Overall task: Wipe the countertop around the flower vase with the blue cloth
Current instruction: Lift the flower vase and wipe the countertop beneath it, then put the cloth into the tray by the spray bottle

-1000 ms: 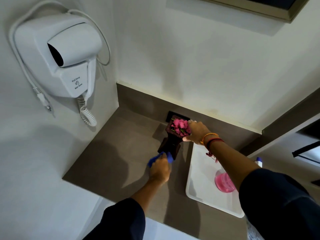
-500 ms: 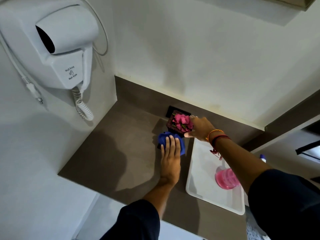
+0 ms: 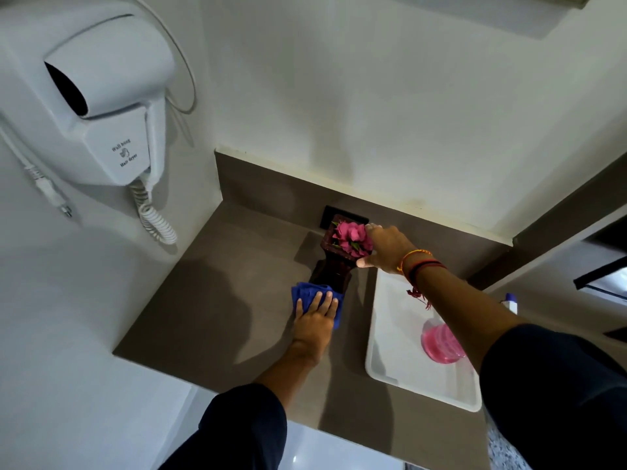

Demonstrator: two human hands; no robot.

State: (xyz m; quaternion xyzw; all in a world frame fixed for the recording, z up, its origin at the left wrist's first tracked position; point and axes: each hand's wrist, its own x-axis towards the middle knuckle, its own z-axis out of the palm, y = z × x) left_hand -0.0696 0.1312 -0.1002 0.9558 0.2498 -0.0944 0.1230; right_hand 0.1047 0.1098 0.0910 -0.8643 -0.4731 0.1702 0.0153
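A dark wooden flower vase [image 3: 334, 266] with pink flowers [image 3: 351, 237] stands near the back of the grey-brown countertop [image 3: 220, 300]. My right hand [image 3: 385, 247] grips the vase's top rim beside the flowers. The blue cloth [image 3: 307, 293] lies flat on the countertop at the front foot of the vase. My left hand [image 3: 314, 318] presses on the cloth with fingers spread, covering its near half.
A white tray [image 3: 390, 337] lies to the right of the vase, holding a pink glass [image 3: 439, 340]. A white wall-mounted hair dryer [image 3: 101, 106] with a coiled cord hangs on the left wall. A dark socket plate [image 3: 329, 215] sits behind the vase. The counter's front edge runs below my left forearm.
My left hand flattened onto the blue cloth and slid it along the vase's foot, a little to the left. My right hand stays on the vase top.
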